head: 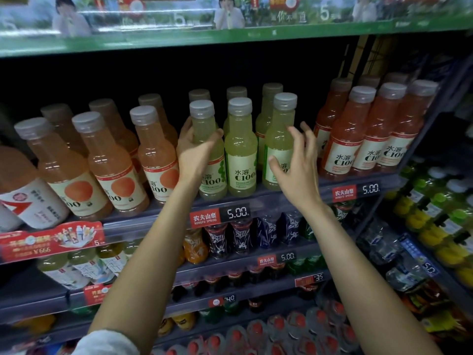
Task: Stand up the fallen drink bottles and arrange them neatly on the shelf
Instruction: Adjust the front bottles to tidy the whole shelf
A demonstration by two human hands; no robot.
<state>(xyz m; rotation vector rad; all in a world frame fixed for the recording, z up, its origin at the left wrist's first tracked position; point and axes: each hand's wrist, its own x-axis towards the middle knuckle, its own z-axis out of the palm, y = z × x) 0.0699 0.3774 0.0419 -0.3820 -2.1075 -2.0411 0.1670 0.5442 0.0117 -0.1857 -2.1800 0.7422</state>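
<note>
Both arms are up at the shelf (281,201) in the middle of the frame. The left hand (194,147) has its fingers (185,129) and thumb curled round the neck and shoulder of the left-most green bottle (208,149), gripping it just below the grey cap. That bottle stands upright at the front edge, touching the middle green bottle (241,149) beside it.

Over to the right hand (297,165): fingers spread and relaxed, palm toward the right green bottle (280,139). The thumb lies across that bottle's label; whether the other fingers touch the bottle, I cannot tell. It holds nothing.

All three front green bottles are upright in a row, with three more grey-capped green ones standing behind them. To the left of centre, a block of orange bottles (107,162) stands upright, leaning only by the wide lens. At right centre, the red bottles (358,139) stand in tight rows, labels facing out.

Below the green row, a price tag (220,216) reads 5.00 on the shelf edge. Lower shelves in the bottom half of the frame carry dark, green and yellow drinks, blurred. A pale sleeve (105,342) shows at the lower left.
</note>
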